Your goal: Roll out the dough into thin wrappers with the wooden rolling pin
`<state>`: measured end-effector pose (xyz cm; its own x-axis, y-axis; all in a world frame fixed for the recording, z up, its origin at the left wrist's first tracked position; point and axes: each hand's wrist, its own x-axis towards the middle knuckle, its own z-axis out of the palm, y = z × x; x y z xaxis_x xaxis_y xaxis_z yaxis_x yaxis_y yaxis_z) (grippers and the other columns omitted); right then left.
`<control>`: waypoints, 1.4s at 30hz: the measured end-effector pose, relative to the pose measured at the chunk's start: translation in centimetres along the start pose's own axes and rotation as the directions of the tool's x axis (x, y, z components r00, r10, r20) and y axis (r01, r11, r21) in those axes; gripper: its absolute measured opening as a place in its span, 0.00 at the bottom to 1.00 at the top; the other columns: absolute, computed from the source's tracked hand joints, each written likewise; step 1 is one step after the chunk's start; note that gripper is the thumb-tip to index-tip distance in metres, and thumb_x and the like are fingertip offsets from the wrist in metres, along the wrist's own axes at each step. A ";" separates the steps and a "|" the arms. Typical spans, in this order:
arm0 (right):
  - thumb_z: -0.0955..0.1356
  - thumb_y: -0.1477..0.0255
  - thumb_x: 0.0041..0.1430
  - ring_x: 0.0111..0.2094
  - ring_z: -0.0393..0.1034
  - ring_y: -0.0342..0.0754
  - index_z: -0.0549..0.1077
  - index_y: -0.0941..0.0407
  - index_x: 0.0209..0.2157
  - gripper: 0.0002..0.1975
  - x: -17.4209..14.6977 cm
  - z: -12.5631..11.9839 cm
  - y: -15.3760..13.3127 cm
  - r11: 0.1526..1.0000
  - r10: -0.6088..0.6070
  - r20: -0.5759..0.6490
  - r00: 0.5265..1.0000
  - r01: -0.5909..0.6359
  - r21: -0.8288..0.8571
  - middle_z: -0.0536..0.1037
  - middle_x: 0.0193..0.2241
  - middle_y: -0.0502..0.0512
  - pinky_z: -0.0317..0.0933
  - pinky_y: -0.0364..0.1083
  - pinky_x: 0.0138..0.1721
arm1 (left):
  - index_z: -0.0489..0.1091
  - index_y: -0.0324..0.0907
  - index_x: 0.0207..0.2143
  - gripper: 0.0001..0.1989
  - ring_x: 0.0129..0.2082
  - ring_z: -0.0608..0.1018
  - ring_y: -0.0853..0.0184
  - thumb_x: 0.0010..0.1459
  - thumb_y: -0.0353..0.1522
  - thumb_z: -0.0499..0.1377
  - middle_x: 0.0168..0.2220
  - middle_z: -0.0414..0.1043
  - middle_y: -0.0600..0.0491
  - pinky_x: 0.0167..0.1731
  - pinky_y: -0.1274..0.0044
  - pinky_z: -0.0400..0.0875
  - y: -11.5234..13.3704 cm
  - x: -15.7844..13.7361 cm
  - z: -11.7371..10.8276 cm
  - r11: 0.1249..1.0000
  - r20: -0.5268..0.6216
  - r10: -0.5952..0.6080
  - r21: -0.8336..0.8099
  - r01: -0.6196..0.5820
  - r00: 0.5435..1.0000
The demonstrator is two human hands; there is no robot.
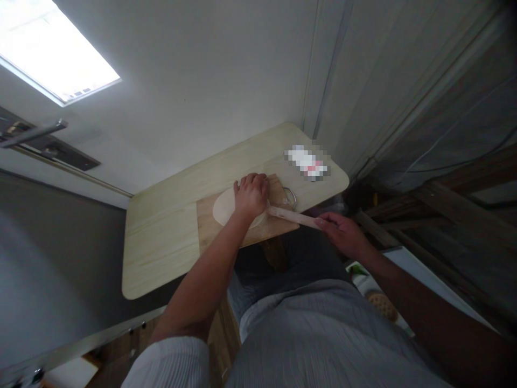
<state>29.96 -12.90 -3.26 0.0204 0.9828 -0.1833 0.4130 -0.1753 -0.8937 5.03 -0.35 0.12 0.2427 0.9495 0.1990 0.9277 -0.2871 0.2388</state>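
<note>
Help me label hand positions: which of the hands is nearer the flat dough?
Left. The left hand is over the dough; the right hand, beyond the board, holds the pale stick.

A grey shirt (307,334) spreads across six o'clock, its cloth finely crinkled in lengthwise lines. At seven o'clock its left sleeve (169,361) looks paler and ribbed, ending near the elbow. Dark trousers (299,264) show at five o'clock, turning blue-grey along their left side. The left hand (251,195) and right hand (343,233) are bare.
</note>
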 end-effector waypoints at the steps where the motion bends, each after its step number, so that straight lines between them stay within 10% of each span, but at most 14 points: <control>1: 0.66 0.50 0.60 0.32 0.72 0.50 0.77 0.54 0.37 0.21 0.0 0.0 0.0 1.000 -0.001 0.000 1.000 0.001 0.001 0.80 0.30 0.53 0.63 0.46 0.33 | 0.67 0.51 0.57 0.19 0.59 0.69 0.57 0.72 0.40 0.43 0.60 0.69 0.49 0.62 0.58 0.55 0.0 -0.2 0.0 1.000 0.006 -0.006 0.007 0.006 1.000; 30: 0.68 0.51 0.59 0.30 0.74 0.51 0.79 0.55 0.39 0.22 -1.3 -0.2 -0.4 0.999 -0.016 0.133 0.991 0.010 0.042 0.81 0.30 0.54 0.64 0.46 0.29 | 0.59 0.50 0.65 0.23 0.69 0.58 0.56 0.71 0.39 0.43 0.69 0.57 0.50 0.67 0.53 0.48 -0.9 -7.3 -1.3 0.992 0.001 -0.068 0.107 0.067 0.998; 42: 0.68 0.50 0.57 0.29 0.70 0.48 0.81 0.58 0.37 0.24 2.5 0.0 -1.9 0.995 -0.096 0.081 0.992 0.094 0.030 0.80 0.27 0.53 0.61 0.44 0.29 | 0.71 0.45 0.54 0.18 0.59 0.71 0.58 0.69 0.41 0.50 0.57 0.72 0.48 0.60 0.66 0.62 -1.7 2.6 -1.6 0.985 -0.100 -0.142 -0.109 0.131 0.985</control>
<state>29.19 -10.15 -2.04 -0.0934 0.9872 -0.1294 0.3858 -0.0839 -0.9187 3.61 2.46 1.78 0.0793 0.9631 0.2574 0.9151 -0.1727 0.3645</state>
